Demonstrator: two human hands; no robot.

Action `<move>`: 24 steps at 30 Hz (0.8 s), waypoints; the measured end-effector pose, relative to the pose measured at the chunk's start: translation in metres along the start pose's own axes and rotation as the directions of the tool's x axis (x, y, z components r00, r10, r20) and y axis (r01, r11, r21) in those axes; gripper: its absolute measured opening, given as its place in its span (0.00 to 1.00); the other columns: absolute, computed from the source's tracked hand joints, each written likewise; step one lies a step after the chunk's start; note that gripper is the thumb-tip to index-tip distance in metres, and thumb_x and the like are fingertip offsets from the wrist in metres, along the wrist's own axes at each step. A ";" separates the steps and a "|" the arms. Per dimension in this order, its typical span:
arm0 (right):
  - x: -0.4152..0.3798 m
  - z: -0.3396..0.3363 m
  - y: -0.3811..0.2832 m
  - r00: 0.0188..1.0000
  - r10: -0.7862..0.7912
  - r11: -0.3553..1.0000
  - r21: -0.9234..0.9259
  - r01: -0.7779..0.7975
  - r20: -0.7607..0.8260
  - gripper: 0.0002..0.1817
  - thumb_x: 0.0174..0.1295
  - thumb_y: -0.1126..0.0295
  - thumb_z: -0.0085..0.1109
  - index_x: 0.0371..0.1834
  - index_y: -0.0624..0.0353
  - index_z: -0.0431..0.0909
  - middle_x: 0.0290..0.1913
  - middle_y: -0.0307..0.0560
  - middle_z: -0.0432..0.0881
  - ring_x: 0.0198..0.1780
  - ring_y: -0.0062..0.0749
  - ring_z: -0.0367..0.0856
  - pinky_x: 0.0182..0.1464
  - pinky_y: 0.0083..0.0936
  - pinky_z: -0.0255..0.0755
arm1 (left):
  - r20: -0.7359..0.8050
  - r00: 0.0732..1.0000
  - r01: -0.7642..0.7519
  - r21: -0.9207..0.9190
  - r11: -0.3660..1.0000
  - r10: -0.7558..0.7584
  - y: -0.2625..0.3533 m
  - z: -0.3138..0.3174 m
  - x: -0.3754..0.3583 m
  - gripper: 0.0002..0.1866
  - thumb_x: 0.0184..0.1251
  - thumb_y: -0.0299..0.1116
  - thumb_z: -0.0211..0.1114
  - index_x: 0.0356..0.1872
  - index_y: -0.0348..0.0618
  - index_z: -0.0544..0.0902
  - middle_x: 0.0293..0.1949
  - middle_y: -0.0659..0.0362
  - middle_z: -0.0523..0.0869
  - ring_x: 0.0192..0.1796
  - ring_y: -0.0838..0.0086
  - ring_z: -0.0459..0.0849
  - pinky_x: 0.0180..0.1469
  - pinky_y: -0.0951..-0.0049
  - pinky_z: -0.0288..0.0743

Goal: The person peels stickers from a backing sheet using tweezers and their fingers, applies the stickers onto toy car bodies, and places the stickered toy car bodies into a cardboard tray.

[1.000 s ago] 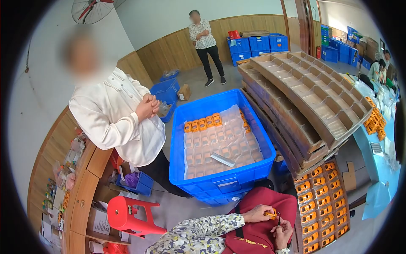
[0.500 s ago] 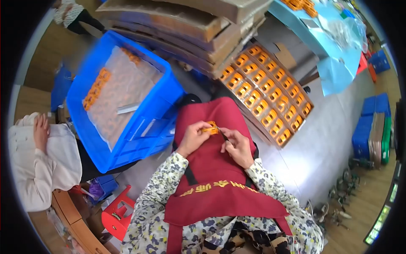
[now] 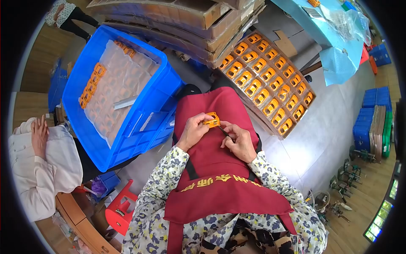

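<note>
My left hand (image 3: 194, 131) pinches an orange toy car (image 3: 212, 120) above the red apron (image 3: 211, 156) on my lap. In my right hand (image 3: 240, 143) is a thin dark tool (image 3: 226, 132), its tip touching or very near the car's right side. Ahead on the right, a divided box (image 3: 241, 95) holds rows of orange toy cars (image 3: 267, 74). At the left stands a blue crate (image 3: 169, 84) with more orange cars, partly under a translucent sheet (image 3: 127, 80), on which a pale strip (image 3: 125, 102) lies.
Stacked cardboard trays (image 3: 182, 21) rise ahead. A light blue cover (image 3: 338, 59) hangs at the upper right. A red stool (image 3: 119, 211) stands lower left. A person in a pale top (image 3: 55, 161) sits at the left; another person (image 3: 63, 15) stands at the upper left. Blue crates (image 3: 363, 127) are stacked far right.
The toy car between my hands sits slightly higher and is turned, so more of its body and the dark tool show. The view has shifted a little.
</note>
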State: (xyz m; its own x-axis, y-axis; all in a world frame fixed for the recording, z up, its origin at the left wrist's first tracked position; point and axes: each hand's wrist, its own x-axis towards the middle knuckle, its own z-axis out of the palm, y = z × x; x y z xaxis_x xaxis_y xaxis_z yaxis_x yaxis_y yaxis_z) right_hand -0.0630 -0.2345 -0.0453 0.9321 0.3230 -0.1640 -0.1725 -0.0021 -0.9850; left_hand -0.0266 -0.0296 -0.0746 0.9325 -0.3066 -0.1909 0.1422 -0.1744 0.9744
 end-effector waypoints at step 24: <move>-0.002 0.005 -0.003 1.000 0.012 0.999 -0.041 -0.012 -0.007 0.10 0.51 0.89 0.47 0.38 0.72 0.68 0.65 0.60 0.68 0.32 0.24 0.84 0.25 0.17 0.69 | -0.037 0.999 0.016 0.046 0.999 -0.014 0.007 0.006 -0.003 0.13 0.59 0.21 0.58 0.45 0.36 0.80 0.31 0.67 0.80 0.28 0.88 0.65 0.32 0.84 0.62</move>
State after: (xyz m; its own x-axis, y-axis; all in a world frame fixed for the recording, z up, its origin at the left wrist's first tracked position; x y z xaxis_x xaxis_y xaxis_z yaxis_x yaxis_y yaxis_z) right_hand -0.0663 -0.2309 -0.0421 0.9322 0.3164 -0.1757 -0.1702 -0.0451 -0.9844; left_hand -0.0306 -0.0350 -0.0682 0.9421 -0.2691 -0.2000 0.1414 -0.2219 0.9648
